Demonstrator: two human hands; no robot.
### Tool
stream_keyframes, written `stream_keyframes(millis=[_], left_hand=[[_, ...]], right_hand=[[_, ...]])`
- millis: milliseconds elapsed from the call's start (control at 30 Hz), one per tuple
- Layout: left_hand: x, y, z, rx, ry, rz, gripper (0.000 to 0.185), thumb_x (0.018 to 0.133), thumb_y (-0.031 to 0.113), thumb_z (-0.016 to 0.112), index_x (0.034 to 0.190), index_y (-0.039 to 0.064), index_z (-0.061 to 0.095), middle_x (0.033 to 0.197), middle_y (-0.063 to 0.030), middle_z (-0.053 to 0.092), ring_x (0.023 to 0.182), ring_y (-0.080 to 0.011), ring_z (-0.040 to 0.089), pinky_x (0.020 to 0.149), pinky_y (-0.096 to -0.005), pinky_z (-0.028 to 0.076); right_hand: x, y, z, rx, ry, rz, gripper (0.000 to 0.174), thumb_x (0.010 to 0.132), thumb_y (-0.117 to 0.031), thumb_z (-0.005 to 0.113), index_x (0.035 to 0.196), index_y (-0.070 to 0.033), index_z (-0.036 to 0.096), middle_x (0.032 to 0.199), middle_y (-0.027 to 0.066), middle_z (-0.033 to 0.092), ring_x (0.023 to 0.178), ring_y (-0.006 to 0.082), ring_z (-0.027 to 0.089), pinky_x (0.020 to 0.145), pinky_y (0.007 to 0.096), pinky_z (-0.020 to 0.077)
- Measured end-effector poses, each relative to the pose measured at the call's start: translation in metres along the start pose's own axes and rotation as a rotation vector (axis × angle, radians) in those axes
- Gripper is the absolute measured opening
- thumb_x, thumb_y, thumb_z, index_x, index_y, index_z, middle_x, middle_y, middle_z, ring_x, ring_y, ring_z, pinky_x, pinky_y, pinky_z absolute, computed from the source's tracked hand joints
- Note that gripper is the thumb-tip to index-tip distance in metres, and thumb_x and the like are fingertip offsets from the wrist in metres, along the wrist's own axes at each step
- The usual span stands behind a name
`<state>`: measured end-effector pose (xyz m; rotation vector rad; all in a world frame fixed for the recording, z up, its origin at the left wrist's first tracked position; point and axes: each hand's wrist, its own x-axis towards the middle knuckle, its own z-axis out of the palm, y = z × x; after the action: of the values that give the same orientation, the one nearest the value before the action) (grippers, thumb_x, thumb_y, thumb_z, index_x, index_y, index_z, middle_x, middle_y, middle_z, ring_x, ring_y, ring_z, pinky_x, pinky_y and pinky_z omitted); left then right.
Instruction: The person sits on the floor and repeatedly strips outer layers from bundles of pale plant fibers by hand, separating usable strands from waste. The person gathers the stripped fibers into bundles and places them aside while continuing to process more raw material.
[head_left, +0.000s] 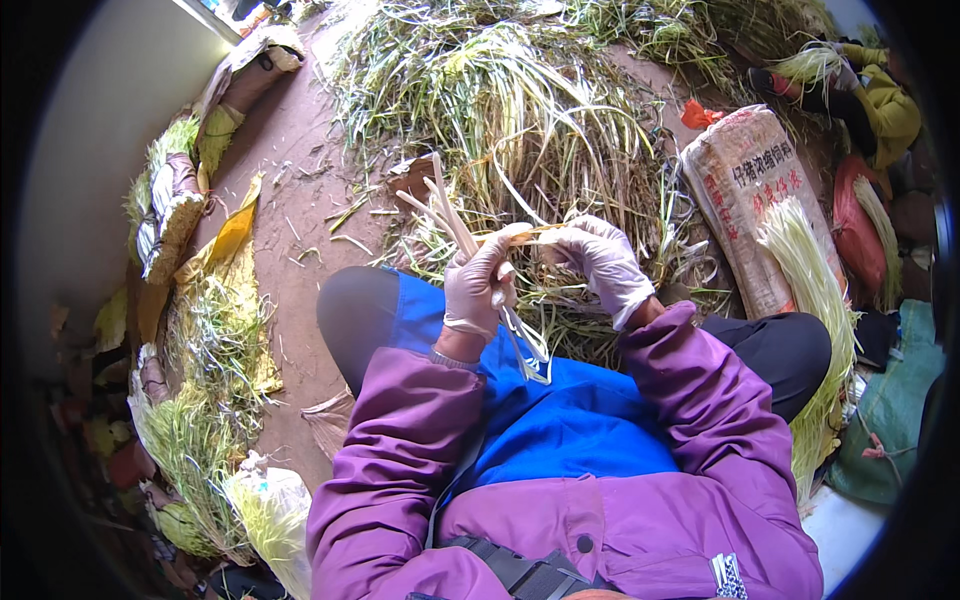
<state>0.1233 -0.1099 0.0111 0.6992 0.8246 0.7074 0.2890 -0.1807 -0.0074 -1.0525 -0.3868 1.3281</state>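
Both my hands wear thin whitish gloves and are held close together above my lap, over a blue apron (577, 420). My left hand (480, 285) is closed around a small bunch of pale plant stalks (450, 217), whose thick ends point up and away while thin whitish leaves hang below the fist. My right hand (600, 259) pinches a yellowish leaf strip (536, 231) that runs across to the left thumb and forefinger. Just beyond the hands lies a big heap of long green and yellow leafy plants (517, 135).
A printed woven sack (757, 195) stands right of the heap; a bundle of pale yellow leaves (814, 322) rests by my right knee. Wrapped bundles (172, 217) and a yellow sheet (229, 232) with leaves line the left. Another person (877, 105) sits at the far right.
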Motion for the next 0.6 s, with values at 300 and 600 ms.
stream_keyframes(millis=[300,600], left_hand=[[0.013,0.008,-0.017,-0.066,0.181,0.062,0.017,0.093,0.019,0.063,0.098,0.004,0.069,0.054,0.0039,0.049,0.035,-0.0036,0.035,0.034,-0.0198,0.025],[0.025,0.030,-0.049,-0.267,0.315,0.120,0.017,0.090,0.015,0.067,0.100,0.001,0.066,0.057,0.0030,0.047,0.039,-0.0053,0.039,0.034,-0.0224,0.029]], right_hand=[[0.031,-0.016,-0.054,-0.223,0.203,-0.140,0.007,0.085,-0.010,0.068,0.085,-0.003,0.066,0.077,0.0033,0.068,0.068,0.0078,0.062,0.067,0.0218,0.0507],[0.066,-0.058,-0.165,-1.162,0.579,-0.230,0.026,0.087,-0.034,0.065,0.086,-0.008,0.064,0.073,0.0096,0.064,0.065,0.0216,0.059,0.061,0.0360,0.0449]])
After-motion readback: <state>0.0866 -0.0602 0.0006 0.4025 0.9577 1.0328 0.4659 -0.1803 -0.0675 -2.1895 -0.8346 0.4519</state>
